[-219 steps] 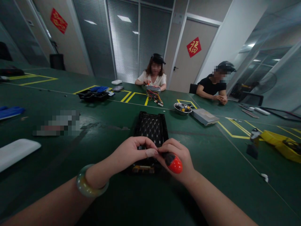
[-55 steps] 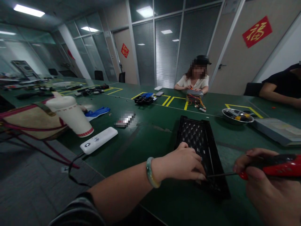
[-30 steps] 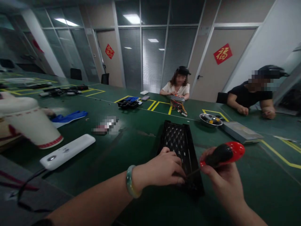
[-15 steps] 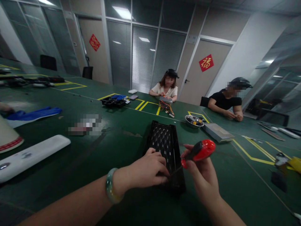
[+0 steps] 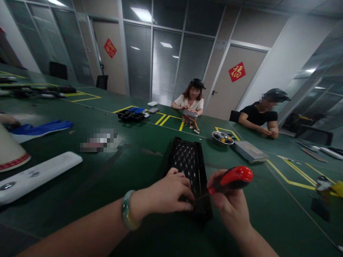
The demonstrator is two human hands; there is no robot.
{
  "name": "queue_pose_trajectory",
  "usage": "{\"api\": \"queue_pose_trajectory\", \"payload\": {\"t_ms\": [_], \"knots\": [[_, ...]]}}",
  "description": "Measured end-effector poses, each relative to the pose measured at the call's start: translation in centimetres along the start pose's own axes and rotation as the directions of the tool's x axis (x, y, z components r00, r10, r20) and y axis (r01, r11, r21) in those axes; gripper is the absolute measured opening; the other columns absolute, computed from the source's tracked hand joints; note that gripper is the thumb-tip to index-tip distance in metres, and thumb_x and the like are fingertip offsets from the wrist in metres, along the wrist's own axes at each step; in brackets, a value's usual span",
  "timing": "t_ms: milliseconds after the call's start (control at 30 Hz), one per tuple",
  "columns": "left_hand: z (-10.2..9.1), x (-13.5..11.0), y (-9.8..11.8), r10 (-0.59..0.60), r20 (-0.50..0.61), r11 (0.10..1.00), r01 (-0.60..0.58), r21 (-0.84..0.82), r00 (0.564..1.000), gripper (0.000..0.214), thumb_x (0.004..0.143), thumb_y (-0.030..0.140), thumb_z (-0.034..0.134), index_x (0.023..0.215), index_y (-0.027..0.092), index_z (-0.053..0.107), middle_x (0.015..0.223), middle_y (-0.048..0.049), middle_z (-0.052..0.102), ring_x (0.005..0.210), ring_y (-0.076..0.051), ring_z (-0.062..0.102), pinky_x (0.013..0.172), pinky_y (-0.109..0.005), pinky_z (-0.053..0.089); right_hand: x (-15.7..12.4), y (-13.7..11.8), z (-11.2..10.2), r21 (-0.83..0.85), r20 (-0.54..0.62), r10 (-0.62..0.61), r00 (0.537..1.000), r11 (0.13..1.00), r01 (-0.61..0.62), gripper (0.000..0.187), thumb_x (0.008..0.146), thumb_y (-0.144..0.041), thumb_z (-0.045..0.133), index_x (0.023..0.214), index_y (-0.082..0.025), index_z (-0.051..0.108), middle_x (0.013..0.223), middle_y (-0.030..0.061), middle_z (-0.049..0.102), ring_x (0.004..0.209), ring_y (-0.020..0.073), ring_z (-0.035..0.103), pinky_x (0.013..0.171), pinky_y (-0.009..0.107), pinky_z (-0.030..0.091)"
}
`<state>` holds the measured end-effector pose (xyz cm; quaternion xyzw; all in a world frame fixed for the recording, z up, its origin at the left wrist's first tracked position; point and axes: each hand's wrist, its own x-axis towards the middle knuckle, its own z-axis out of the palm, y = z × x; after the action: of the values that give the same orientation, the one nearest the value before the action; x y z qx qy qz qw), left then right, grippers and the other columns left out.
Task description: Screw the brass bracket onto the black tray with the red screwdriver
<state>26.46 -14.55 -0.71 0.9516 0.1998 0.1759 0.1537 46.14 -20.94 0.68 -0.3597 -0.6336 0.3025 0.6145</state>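
A black perforated plastic tray-like part [image 5: 187, 159] lies on the green table [image 5: 120, 178] in front of me. My left hand [image 5: 167, 192], with a jade bangle on its wrist, rests curled on the part's near end, fingertips pinched at the near edge. My right hand [image 5: 230, 207] is closed around a screwdriver with a red and black handle [image 5: 233, 177]. Its thin shaft slants down left and its tip meets the part beside my left fingertips.
A white flat device [image 5: 37, 176] and a paper cup [image 5: 10, 151] lie at left, blue gloves [image 5: 43, 127] behind them. A metal bowl [image 5: 222, 138] and a grey drive [image 5: 250, 151] sit beyond the part. Two people sit across the table; a yellow item [image 5: 338, 187] lies at far right.
The view swung from the left back to centre over the last two seconds. The screwdriver handle dropped slightly and tilted flatter. My left hand stayed on the part's near end.
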Motion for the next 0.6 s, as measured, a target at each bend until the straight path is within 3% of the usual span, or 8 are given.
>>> {"api": "queue_pose_trajectory", "payload": {"t_ms": [100,200,300,400,600], "knots": [[0.11,0.05,-0.19,-0.01,0.011,1.0,0.01,0.003,1.0,0.015,0.087,0.042,0.068,0.096,0.032,0.074,0.093,0.0041,0.068,0.095,-0.017,0.053,0.087,-0.036,0.022,-0.14,0.0,-0.13,-0.011,0.022,-0.008,1.0,1.0,0.009,0.05,0.09,-0.066,0.047,0.116,-0.025,0.059,0.084,0.0032,0.06,0.073,0.0186,0.053,0.063,0.029,0.043],[0.11,0.06,-0.21,-0.02,0.02,1.0,0.02,-0.001,1.0,0.013,0.088,0.04,0.067,0.095,0.032,0.074,0.094,0.0032,0.068,0.095,-0.018,0.053,0.088,-0.037,0.021,-0.2,-0.23,-0.23,-0.018,-0.004,0.016,1.0,1.0,-0.016,0.061,0.095,-0.067,0.028,0.121,-0.022,0.059,0.084,0.0054,0.06,0.071,0.019,0.051,0.063,0.031,0.042],[0.05,0.03,-0.09,-0.025,0.019,1.0,0.026,-0.01,0.999,0.012,0.088,0.039,0.067,0.095,0.032,0.074,0.094,0.0034,0.068,0.095,-0.018,0.054,0.089,-0.037,0.022,-0.24,-0.02,-0.4,-0.015,-0.032,0.015,0.999,1.0,-0.015,0.04,0.098,-0.049,0.04,0.124,-0.024,0.058,0.091,0.0058,0.062,0.078,0.0193,0.055,0.07,0.032,0.045],[0.08,0.03,-0.01,-0.03,0.01,0.999,0.031,-0.014,0.999,0.013,0.088,0.039,0.068,0.095,0.032,0.075,0.094,0.0034,0.068,0.095,-0.018,0.054,0.09,-0.036,0.022,-0.26,0.5,-0.61,-0.01,-0.083,0.046,0.996,0.999,-0.047,0.025,0.092,-0.036,0.06,0.116,-0.028,0.061,0.103,0.0047,0.065,0.092,0.021,0.06,0.078,0.033,0.05],[0.15,0.05,-0.08,-0.029,0.01,0.999,0.03,-0.018,1.0,0.014,0.087,0.041,0.068,0.095,0.031,0.075,0.092,0.0029,0.068,0.094,-0.018,0.055,0.089,-0.036,0.023,0.28,0.24,-0.48,-0.037,-0.144,0.026,0.989,0.999,-0.032,0.026,0.075,-0.027,0.079,0.093,-0.023,0.061,0.086,0.001,0.06,0.076,0.0171,0.058,0.065,0.027,0.05]]}}
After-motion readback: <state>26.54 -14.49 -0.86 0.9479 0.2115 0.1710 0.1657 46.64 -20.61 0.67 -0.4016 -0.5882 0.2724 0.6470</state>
